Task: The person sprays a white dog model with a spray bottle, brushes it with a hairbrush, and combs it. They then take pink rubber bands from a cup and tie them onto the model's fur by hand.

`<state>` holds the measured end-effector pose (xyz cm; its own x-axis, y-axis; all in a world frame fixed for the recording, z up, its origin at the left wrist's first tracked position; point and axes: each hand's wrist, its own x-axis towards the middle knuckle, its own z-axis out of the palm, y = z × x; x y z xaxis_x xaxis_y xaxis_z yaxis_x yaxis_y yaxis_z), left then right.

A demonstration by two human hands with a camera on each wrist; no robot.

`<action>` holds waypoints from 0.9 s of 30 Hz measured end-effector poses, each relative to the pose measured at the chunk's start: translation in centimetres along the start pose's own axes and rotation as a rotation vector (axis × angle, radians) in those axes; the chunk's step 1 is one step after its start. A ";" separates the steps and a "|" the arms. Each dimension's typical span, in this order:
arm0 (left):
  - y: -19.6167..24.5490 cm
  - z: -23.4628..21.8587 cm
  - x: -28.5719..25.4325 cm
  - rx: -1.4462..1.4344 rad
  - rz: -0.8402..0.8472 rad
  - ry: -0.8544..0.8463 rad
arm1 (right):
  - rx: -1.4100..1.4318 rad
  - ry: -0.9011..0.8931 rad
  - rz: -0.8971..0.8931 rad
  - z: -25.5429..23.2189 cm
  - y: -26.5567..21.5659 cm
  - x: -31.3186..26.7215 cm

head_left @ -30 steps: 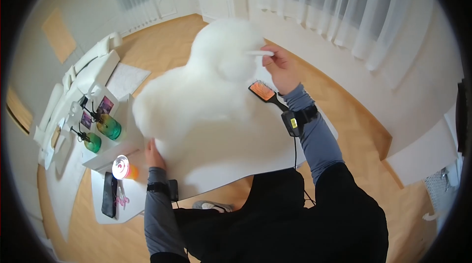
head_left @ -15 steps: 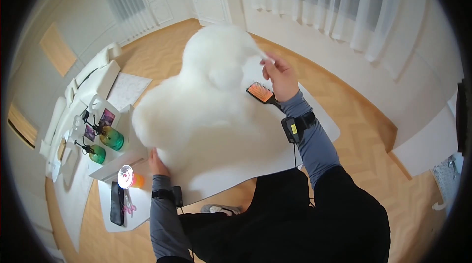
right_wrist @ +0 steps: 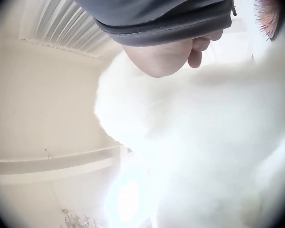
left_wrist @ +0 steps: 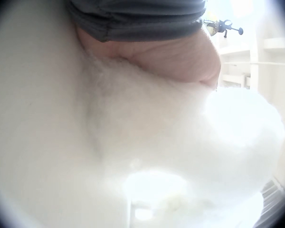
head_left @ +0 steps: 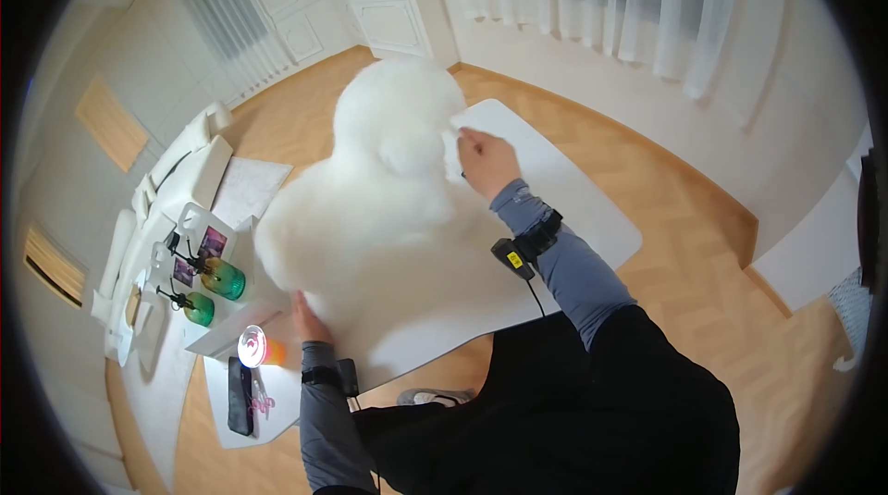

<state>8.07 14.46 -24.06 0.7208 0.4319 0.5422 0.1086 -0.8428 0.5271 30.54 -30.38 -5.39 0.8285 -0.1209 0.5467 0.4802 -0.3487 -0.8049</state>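
Note:
A fluffy white dog (head_left: 370,190), its face hidden, is on a white table (head_left: 573,208). At the right side of its head, my right hand (head_left: 487,162) has curled fingers and pinches a thin white stick-like thing (head_left: 458,122), mostly hidden by fur and fingers; its kind I cannot tell. In the right wrist view, those fingers (right_wrist: 195,54) are close to the white fur. My left hand (head_left: 308,319) touches the fur at the dog's rear with extended fingers. In the left wrist view, its palm side (left_wrist: 171,59) lies along the coat.
Bristles of a brush (right_wrist: 267,16) show in the right wrist view. Left of the table, two green spray bottles (head_left: 222,279) stand on a white stand (head_left: 231,333). Below are a lidded cup (head_left: 259,347), a black case (head_left: 240,398) and pink-handled scissors (head_left: 262,402).
My right hand has moved left and slightly down, closer to the dog's head, and now covers the brush on the table. My left hand stays at the dog's rear while the head view shifts.

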 end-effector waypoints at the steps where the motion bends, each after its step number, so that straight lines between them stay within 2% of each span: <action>1: 1.9 -0.9 0.1 -0.041 -0.062 -0.028 | -0.019 0.037 0.049 -1.2 -0.8 0.6; 4: -4.8 2.4 -0.6 0.021 0.017 0.010 | -0.009 0.085 0.112 -5.4 -5.0 2.7; 5: -5.1 2.3 -0.3 0.018 0.016 0.003 | -0.016 0.085 0.116 -5.8 -5.6 3.1; 7: -4.9 2.2 0.8 -0.552 -0.226 -0.041 | -0.029 0.220 -0.151 -5.5 -7.0 3.8; 8: -4.2 2.0 0.8 -0.552 -0.226 -0.043 | -0.030 0.221 -0.150 -5.0 -7.2 3.8; 10: -2.9 1.8 0.5 -0.541 -0.227 0.032 | -0.191 0.013 -0.155 -4.1 -7.8 3.8; 11: -2.7 1.8 0.5 -0.540 -0.222 0.032 | -0.168 -0.062 -0.102 -4.0 -8.4 3.1; 12: -2.6 1.8 0.6 -0.512 -0.212 0.042 | -0.163 -0.058 -0.102 -3.5 -8.1 2.3; 14: -3.8 2.0 0.6 -0.478 -0.197 0.055 | -0.116 -0.217 -0.061 -1.8 -6.5 0.7; 15: -5.5 2.4 0.1 -0.260 -0.082 0.033 | -0.109 -0.216 -0.058 -1.2 -6.2 -0.3; 16: -5.0 1.9 0.0 -0.042 0.033 0.007 | 0.001 -0.252 -0.031 -0.7 -5.9 -1.3; 17: -4.5 1.6 -0.2 -0.035 0.035 0.004 | 0.112 -0.288 -0.003 -0.3 -5.5 -2.2; 19: 1.1 -0.1 -0.3 -0.109 -0.049 0.032 | 0.072 -0.262 -0.047 0.4 -3.8 -3.2; 21: 0.8 0.0 0.0 -0.128 -0.056 0.029 | 0.029 -0.234 -0.101 0.4 -2.8 -4.0; 23: 1.1 0.0 0.2 -0.152 -0.066 0.032 | -0.125 -0.424 -0.022 -0.2 -1.7 -4.7; 24: 1.8 -0.2 0.0 -0.170 -0.087 0.035 | -0.124 -0.423 -0.024 -0.2 -0.9 -5.1; 26: 1.5 0.1 0.1 -0.188 -0.109 0.036 | -0.245 -0.565 0.007 0.0 0.8 -5.6; 27: 0.2 0.7 0.4 -0.490 -0.227 0.038 | -0.245 -0.566 0.006 -0.2 1.3 -5.4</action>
<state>8.88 14.27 -24.23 0.6902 0.6049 0.3972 -0.0793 -0.4823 0.8724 26.58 -30.39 -9.33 0.8877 0.3648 0.2809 0.4504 -0.5615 -0.6942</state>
